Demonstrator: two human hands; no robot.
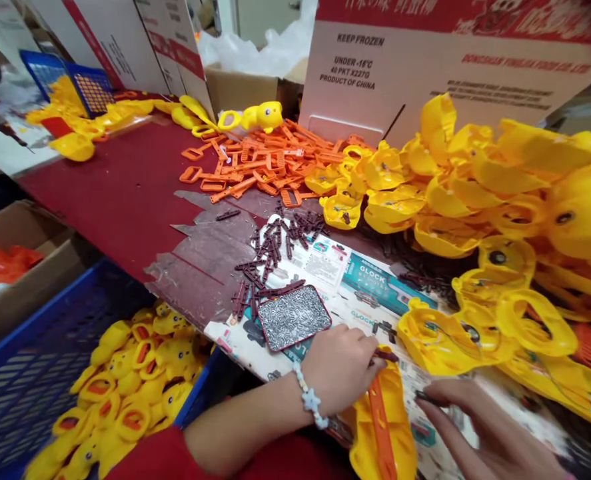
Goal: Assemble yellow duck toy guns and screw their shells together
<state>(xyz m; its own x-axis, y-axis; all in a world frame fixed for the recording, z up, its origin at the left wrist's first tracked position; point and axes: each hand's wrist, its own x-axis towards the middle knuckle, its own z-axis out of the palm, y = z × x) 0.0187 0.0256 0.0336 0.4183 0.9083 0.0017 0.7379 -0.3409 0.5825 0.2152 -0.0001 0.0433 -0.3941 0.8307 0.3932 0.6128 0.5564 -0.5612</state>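
Observation:
Bent over the top end of a yellow plastic duck shell half (360,440), my left hand (340,367) has its fingers closed on a dark brown plastic strip (386,356). An orange handle piece (381,430) lies lengthwise inside that shell. My right hand (490,430), to the right of the shell, pinches a small dark part (425,398) between thumb and finger; its exact kind is too small to tell. Just beyond my left hand sits a shallow tray (328,308) full of small silvery screws (295,317).
Dark brown strips (272,247) lie scattered behind the tray. Orange handle pieces (260,160) are heaped farther back, and yellow duck shells (455,180) pile up on the right. A blue crate (20,373) with yellow ducks stands lower left. A white carton (415,67) blocks the back.

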